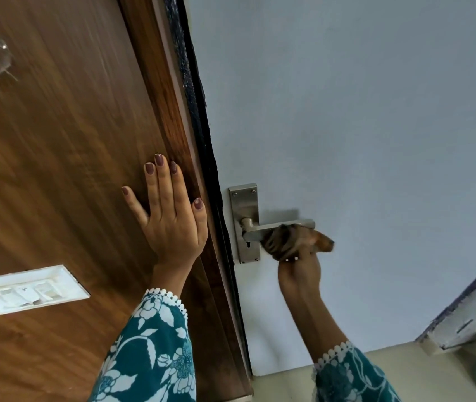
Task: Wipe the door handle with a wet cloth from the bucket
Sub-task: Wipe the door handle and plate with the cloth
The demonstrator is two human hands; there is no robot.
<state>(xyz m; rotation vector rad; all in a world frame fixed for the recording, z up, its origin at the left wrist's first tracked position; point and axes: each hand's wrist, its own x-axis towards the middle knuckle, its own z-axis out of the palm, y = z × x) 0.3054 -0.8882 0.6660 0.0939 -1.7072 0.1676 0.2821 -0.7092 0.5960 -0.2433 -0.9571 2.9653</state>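
Note:
A silver lever door handle [255, 228] on a long metal backplate [244, 204] is mounted on the pale blue door. My right hand [299, 271] reaches up from below and grips a dark striped cloth [281, 242] wrapped around the outer half of the lever. The cloth's brownish end [322, 242] sticks out to the right. My left hand [170, 216] lies flat with fingers spread on the brown wooden panel [65, 158] beside the door edge. The bucket is out of view.
A white switch plate [28, 288] sits on the wooden panel at lower left. A dark rough strip [199, 111] runs between panel and door. A chipped white frame [469, 317] shows at the lower right, with pale floor below.

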